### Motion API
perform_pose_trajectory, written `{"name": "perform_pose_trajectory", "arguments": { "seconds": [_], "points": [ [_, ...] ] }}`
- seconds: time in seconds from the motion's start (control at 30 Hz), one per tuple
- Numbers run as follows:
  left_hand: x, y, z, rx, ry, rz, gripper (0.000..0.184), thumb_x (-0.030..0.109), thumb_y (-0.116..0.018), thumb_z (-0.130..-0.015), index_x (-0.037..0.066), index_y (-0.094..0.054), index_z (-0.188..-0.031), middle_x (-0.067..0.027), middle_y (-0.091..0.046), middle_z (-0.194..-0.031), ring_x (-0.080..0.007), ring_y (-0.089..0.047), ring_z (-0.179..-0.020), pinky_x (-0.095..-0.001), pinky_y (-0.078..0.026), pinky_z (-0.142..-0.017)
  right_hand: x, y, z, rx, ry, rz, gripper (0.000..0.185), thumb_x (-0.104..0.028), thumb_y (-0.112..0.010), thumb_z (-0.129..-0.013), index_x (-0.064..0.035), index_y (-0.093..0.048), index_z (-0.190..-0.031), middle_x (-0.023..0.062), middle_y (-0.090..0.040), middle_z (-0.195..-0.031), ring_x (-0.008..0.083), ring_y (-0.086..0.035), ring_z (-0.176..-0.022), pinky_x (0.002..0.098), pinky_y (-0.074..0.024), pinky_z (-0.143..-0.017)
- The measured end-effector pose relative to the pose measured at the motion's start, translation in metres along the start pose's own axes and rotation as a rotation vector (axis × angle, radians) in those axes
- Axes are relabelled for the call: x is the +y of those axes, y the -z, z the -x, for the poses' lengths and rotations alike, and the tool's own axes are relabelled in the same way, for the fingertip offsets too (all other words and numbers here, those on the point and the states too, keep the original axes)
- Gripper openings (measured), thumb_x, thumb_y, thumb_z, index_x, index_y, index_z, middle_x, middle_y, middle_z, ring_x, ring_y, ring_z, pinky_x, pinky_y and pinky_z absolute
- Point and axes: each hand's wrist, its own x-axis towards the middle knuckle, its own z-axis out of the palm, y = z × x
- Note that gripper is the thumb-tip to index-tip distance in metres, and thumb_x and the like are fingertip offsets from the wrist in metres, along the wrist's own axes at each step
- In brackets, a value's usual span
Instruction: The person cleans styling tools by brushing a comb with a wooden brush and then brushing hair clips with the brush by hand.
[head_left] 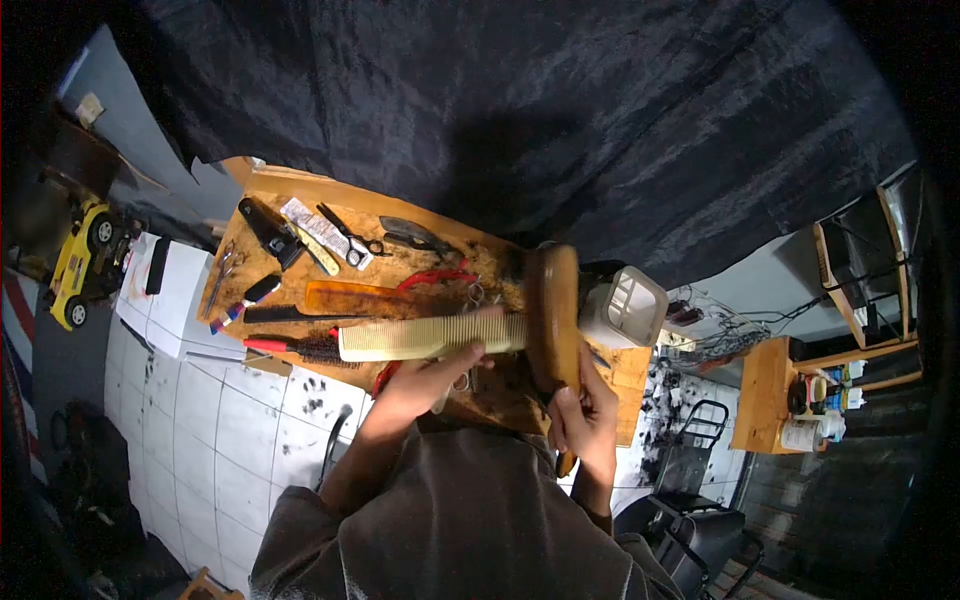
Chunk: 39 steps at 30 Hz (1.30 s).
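Note:
Over a wooden table (510,404), my left hand (428,384) is closed around a wide cream comb (395,339), teeth facing up. My right hand (588,418) grips the handle of a wooden brush (553,315), held upright and slightly blurred. The brush meets or overlaps the comb's right end; its bristles are mostly hidden. Behind the comb lie an orange comb (365,297) and a black comb (275,314). A round brush with a red handle (266,345) rests at the comb's left end.
Farther back are a black hair clipper (270,232), scissors (346,238) and a yellow-handled razor (320,252). A pale container (627,308) stands at the table's right end. Dark hair (665,430) is scattered on the tiled floor. A black curtain (560,120) hangs behind.

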Motion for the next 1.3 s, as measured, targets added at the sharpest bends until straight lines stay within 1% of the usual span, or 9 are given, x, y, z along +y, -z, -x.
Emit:
{"name": "perform_pose_trajectory", "arguments": {
  "seconds": [0.1,0.2,0.3,0.4,0.63,0.77,0.97,1.07,1.3],
  "points": [
    [-0.008,0.004,0.004,0.075,0.01,-0.155,0.031,0.01,-0.057,-0.093,-0.001,-0.055,-0.122,-0.0081,-0.063,-0.111,-0.0149,-0.061,-0.093,-0.0262,-0.05,-0.078,0.006,-0.008,0.0,-0.065,-0.009,0.048,0.053,-0.008,-0.054,-0.091,0.0042,-0.035,-0.139,0.0198,-0.05,-0.131,0.022,-0.046,-0.121,0.0322,-0.0323,-0.102],
    [0.0,0.002,0.008,-0.118,0.155,-0.29,0.03,0.012,-0.061,-0.091,0.0,-0.057,-0.118,-0.006,-0.065,-0.102,-0.0144,-0.062,-0.086,-0.0257,-0.049,-0.076,0.001,-0.014,-0.007,0.026,0.019,0.047,0.054,-0.009,-0.054,-0.091,0.0036,-0.035,-0.139,0.0202,-0.05,-0.13,0.0222,-0.047,-0.119,0.0315,-0.0339,-0.101],
    [0.004,0.0,0.011,-0.304,0.185,-0.5,0.032,0.011,-0.06,-0.091,0.0,-0.055,-0.121,-0.0066,-0.065,-0.105,-0.0143,-0.062,-0.086,-0.0254,-0.049,-0.075,-0.005,-0.013,-0.014,0.161,0.035,0.079,0.055,-0.008,-0.053,-0.092,0.0001,-0.032,-0.142,0.0091,-0.063,-0.083,0.011,-0.058,-0.066,0.0226,-0.0468,-0.059],
    [0.014,-0.017,0.005,-0.219,0.204,-0.271,0.032,0.01,-0.059,-0.092,0.0,-0.054,-0.122,-0.0074,-0.063,-0.107,-0.0145,-0.061,-0.087,-0.0256,-0.049,-0.077,-0.001,-0.016,-0.018,0.29,0.097,0.043,0.057,-0.009,-0.054,-0.092,-0.0018,-0.03,-0.144,0.0,-0.053,-0.065,0.0036,-0.042,-0.048,0.0202,-0.0347,-0.042],
    [-0.008,0.002,0.007,-0.08,0.289,0.148,0.03,0.005,-0.057,-0.091,-0.002,-0.051,-0.12,-0.0117,-0.06,-0.11,-0.0177,-0.061,-0.096,-0.0305,-0.055,-0.081,0.014,-0.024,-0.013,0.401,0.083,-0.013,0.068,0.004,-0.068,-0.079,0.0049,-0.035,-0.139,0.008,-0.064,-0.092,0.0092,-0.057,-0.075,0.0224,-0.0477,-0.069],
    [-0.009,0.007,0.006,-0.169,0.346,-0.089,0.031,0.006,-0.055,-0.093,-0.001,-0.05,-0.122,-0.0111,-0.059,-0.111,-0.0154,-0.06,-0.098,-0.0303,-0.054,-0.081,0.009,-0.029,-0.011,0.382,0.004,-0.063,0.07,0.0,-0.071,-0.079,0.0052,-0.035,-0.138,0.0084,-0.064,-0.093,0.0096,-0.057,-0.072,0.0218,-0.0476,-0.063],
    [0.006,0.015,0.0,-0.157,0.171,0.525,0.041,0.016,-0.039,-0.1,0.002,-0.032,-0.138,-0.0155,-0.053,-0.12,-0.0238,-0.058,-0.106,-0.0379,-0.053,-0.087,-0.01,-0.028,-0.015,0.442,0.028,-0.042,0.058,-0.002,-0.059,-0.088,0.0045,-0.033,-0.139,0.0097,-0.063,-0.089,0.0072,-0.052,-0.061,0.0209,-0.0446,-0.054],
    [0.016,0.017,0.001,-0.062,0.083,0.326,0.048,0.025,-0.034,-0.102,0.004,-0.022,-0.143,-0.0185,-0.052,-0.121,-0.0289,-0.055,-0.113,-0.0436,-0.049,-0.093,0.017,-0.02,-0.023,0.611,0.247,0.16,0.052,-0.005,-0.052,-0.093,0.0032,-0.032,-0.141,0.0074,-0.061,-0.082,0.0065,-0.049,-0.054,0.0213,-0.0419,-0.047],
    [-0.001,0.001,-0.002,0.052,0.046,0.639,0.098,0.08,-0.021,-0.08,0.005,-0.022,-0.143,-0.0179,-0.035,-0.139,-0.0361,-0.038,-0.129,-0.0554,-0.033,-0.106,-0.015,-0.03,-0.001,-0.186,0.04,-0.02,0.048,-0.017,-0.056,-0.094,-0.0015,-0.043,-0.137,0.0046,-0.061,-0.071,0.0064,-0.049,-0.047,0.0215,-0.0411,-0.044]
  ]
}}
